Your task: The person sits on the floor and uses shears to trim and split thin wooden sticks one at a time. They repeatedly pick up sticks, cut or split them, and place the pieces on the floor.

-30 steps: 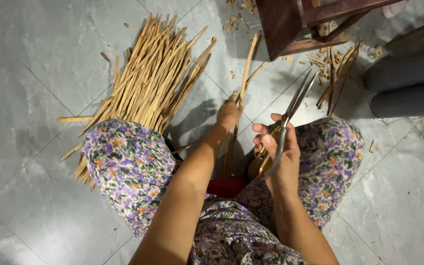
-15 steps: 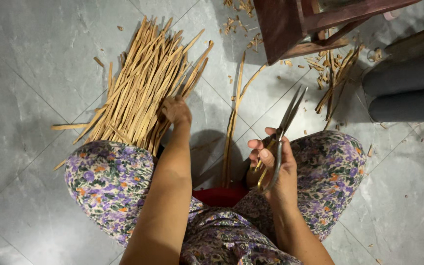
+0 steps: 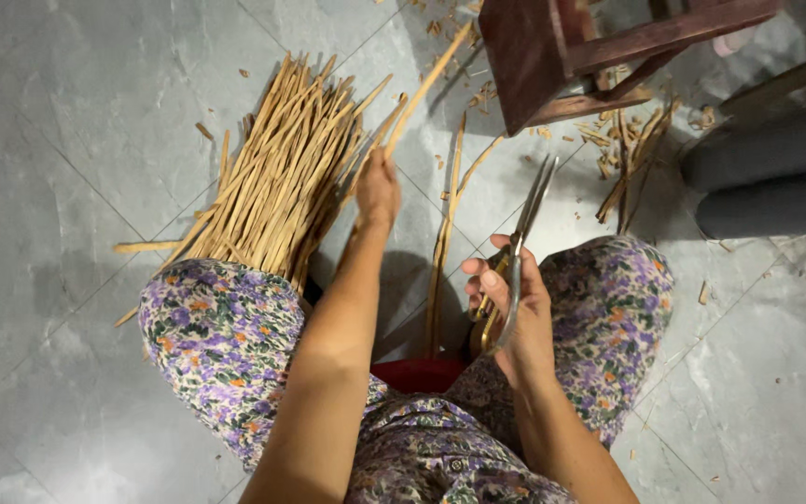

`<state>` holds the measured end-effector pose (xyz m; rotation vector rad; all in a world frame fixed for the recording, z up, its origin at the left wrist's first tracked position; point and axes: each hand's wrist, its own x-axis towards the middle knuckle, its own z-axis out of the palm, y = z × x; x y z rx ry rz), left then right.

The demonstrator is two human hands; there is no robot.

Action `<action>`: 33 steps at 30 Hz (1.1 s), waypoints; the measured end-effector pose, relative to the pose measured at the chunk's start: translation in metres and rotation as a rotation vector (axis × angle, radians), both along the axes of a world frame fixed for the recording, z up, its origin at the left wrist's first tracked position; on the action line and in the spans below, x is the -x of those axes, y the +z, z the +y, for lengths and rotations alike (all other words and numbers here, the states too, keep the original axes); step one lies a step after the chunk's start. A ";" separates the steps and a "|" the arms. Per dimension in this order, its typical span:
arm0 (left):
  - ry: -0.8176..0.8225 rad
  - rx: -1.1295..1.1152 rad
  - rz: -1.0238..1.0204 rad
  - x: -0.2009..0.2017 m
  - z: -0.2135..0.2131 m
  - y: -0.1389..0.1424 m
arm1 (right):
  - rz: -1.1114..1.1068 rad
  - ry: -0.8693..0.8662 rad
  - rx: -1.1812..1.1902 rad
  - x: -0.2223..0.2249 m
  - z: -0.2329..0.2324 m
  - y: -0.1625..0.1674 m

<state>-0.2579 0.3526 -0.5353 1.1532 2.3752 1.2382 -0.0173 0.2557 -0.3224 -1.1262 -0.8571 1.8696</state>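
Presently: left hand (image 3: 378, 189) closed around one thin strip (image 3: 424, 86) lifted from the floor bundle (image 3: 277, 182); right hand (image 3: 515, 313) gripping shut scissors (image 3: 520, 245). Strip likely light, stiff, brittle; best held near its lower end.

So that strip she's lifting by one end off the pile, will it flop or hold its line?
Probably holds: the strip stays straight in the left hand though held only at its lower end. It looks thin and dry, so likely light and perhaps snappable, judging by the chips on the floor. Flat, so unlikely to roll.
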 end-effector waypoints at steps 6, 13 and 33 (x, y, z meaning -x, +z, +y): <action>-0.199 -0.469 -0.480 -0.061 -0.005 0.083 | 0.064 -0.063 -0.131 -0.003 -0.003 -0.010; -0.443 -0.494 -0.943 -0.118 -0.064 0.144 | 0.036 -0.144 -0.228 -0.015 -0.002 -0.032; -0.405 -0.803 -0.249 -0.083 -0.136 0.281 | -0.102 0.219 -0.211 0.020 -0.037 -0.075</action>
